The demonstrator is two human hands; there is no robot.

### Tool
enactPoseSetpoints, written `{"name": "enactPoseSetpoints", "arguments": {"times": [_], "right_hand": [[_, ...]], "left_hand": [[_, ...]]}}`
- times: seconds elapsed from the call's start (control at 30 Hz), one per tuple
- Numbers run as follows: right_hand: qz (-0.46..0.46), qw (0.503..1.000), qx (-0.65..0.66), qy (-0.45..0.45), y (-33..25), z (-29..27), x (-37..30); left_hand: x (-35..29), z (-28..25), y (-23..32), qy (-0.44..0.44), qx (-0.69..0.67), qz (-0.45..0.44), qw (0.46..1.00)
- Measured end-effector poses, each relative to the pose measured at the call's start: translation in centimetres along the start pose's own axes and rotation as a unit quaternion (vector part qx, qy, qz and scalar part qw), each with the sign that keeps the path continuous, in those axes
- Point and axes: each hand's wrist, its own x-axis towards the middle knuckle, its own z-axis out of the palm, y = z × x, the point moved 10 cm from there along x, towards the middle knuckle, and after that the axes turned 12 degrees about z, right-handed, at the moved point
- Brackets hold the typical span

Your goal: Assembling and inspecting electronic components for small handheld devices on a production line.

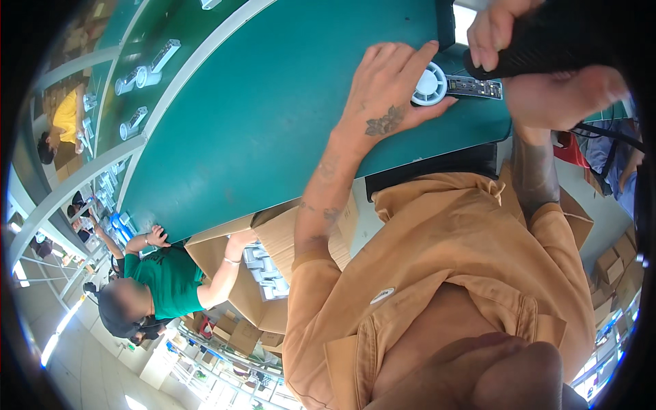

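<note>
My left hand [393,89] lies on the green tabletop, thumb and forefinger around a white round spoked part [429,85] that looks like a small fan head. A narrow housing with an exposed circuit board [473,87] extends to the right from it. Close by, my right hand [564,99] is partly blurred and grips a thick black ribbed tool [540,44]. The tool hides much of that hand and covers the space beyond the board's right end. Whether the tool touches the board is not visible.
A green work table [273,102] spans the view. At left, a person in a green shirt [167,283] reaches into an open cardboard box [236,290] of white parts. Similar units [157,65] lie beyond the metal rail [198,51]. A black cable [611,134] hangs at right.
</note>
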Motion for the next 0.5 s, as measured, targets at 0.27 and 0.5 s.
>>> {"name": "enactPoseSetpoints", "arguments": {"times": [0.27, 0.5], "right_hand": [[-0.019, 0.94, -0.285, 0.188, -2.5, -1.1, -1.2], [-0.046, 0.933, -0.344, 0.099, -2.2, -1.4, -1.5]], "left_hand": [[0.2, 0.6, -0.3, 0.004, -0.003, 0.004, 1.0], [0.1, 1.4, -0.7, -0.018, 0.008, 0.006, 1.0]]}}
